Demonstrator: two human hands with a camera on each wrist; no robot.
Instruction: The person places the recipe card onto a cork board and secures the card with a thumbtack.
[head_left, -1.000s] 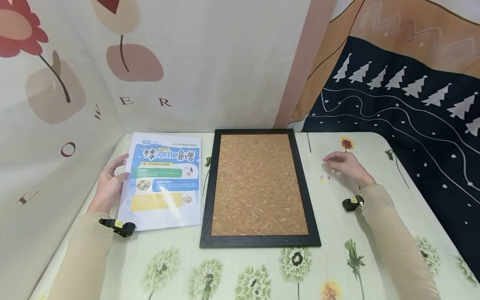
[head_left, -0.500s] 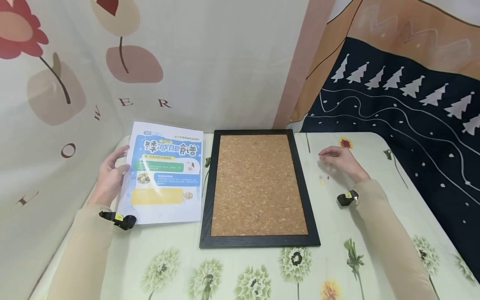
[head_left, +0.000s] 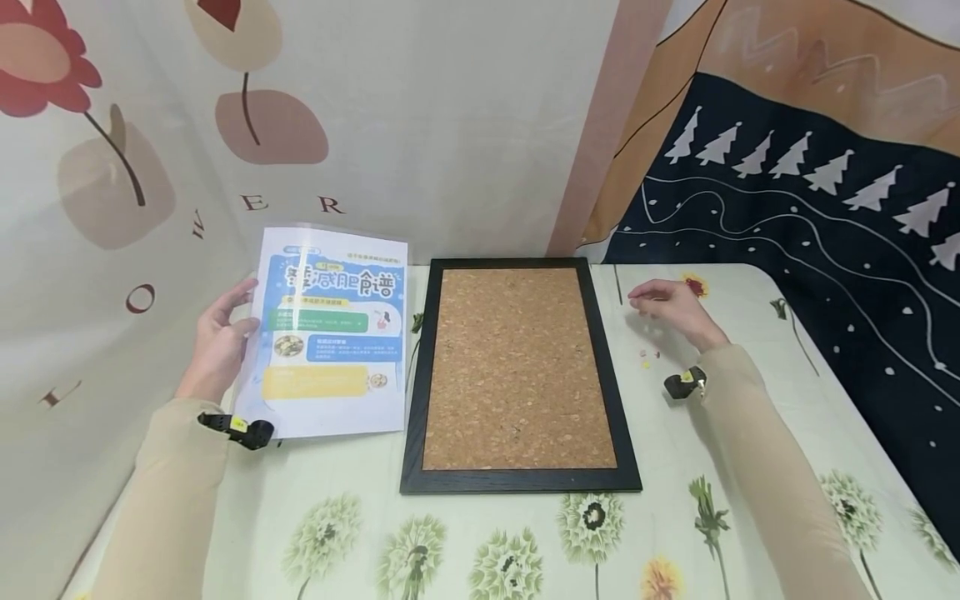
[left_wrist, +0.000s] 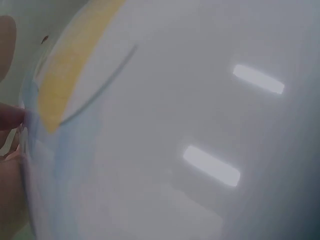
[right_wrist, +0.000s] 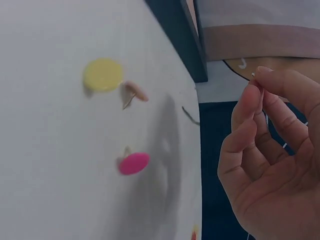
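Observation:
My left hand (head_left: 217,346) grips the left edge of a glossy printed sheet (head_left: 326,329), thumb in front. The sheet is blue and white with Chinese text, and its top is raised off the table. In the left wrist view the bowed sheet (left_wrist: 150,125) fills most of the picture. A corkboard (head_left: 517,375) in a black frame lies flat between the hands. Right of it, above the table, my right hand (head_left: 678,312) pinches a thumbtack, almost wholly hidden; only a pale tip shows. Below lie a yellow thumbtack (right_wrist: 102,75), a pink thumbtack (right_wrist: 134,163) and a peach thumbtack (right_wrist: 136,91).
A pale flower-print cloth (head_left: 510,542) covers the table. Behind stands a white printed curtain (head_left: 450,125); a dark cloth with white trees (head_left: 780,225) hangs at the right. A black wrist camera (head_left: 238,429) is on the left sleeve, near the sheet's lower corner.
My left hand has lifted the sheet, its top edge rising up the view. My right hand has moved slightly left and up. The corkboard and loose thumbtacks stay put.

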